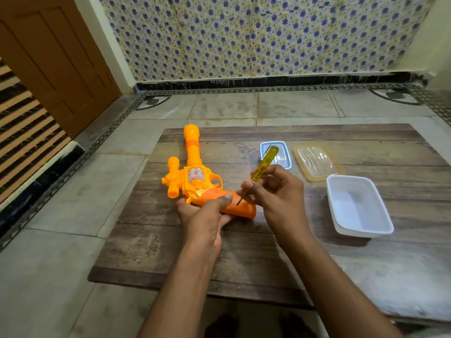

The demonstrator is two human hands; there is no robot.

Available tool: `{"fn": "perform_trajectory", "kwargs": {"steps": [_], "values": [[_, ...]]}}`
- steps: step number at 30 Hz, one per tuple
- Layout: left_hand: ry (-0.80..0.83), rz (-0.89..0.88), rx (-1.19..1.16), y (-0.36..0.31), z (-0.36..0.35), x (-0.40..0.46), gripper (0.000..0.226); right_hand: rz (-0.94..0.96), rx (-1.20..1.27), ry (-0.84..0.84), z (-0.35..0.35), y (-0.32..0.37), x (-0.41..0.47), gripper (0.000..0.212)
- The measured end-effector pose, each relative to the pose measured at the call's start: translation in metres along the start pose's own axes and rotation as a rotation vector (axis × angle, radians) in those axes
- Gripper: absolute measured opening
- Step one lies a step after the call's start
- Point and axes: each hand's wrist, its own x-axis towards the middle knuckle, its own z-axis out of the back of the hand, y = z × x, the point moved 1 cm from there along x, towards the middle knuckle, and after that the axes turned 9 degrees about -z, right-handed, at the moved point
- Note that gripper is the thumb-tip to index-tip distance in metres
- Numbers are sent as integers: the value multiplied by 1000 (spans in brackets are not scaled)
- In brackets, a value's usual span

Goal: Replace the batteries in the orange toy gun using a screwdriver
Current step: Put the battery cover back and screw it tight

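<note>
Across the lower middle of the frame a dark wooden bench sits low over a pale tiled floor, with a brown door at upper left and a blue-flowered patterned wall along the top. At centre frame the orange toy gun lies flat on the bench, its long barrel pointing toward the top of the frame, a stubby scope-like part on its left side, and its darker orange grip angled toward lower right. At right of the frame a white rectangular plastic tub stands on the bench, well apart from the gun. Above it, toward the upper right of the bench, a clear plastic lid with a yellowish rim lies flat, and just left of that sits a small shallow metal tray, partly hidden behind the screwdriver handle.

Both hands meet at the gun's grip. The left hand comes in from below and clasps the grip, thumb laid across its top face and fingers curled underneath. The right hand is just right of the grip, its fingers curled and pinching a screwdriver with a translucent yellow handle; the handle tilts up toward the upper right, and the thin dark shaft slants down to the grip's upper face, its tip right beside a small screw hole. Whether the tip sits in the screw cannot be told.
</note>
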Motion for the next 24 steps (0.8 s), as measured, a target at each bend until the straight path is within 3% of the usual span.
{"fn": "perform_trajectory", "kwargs": {"steps": [16, 24], "values": [[7, -13, 29, 0, 1, 3, 84, -1, -112, -26, -2, -12, 6, 21], [16, 17, -49, -3, -1, -1, 87, 136, -281, -17, -4, -9, 6, 19]]}}
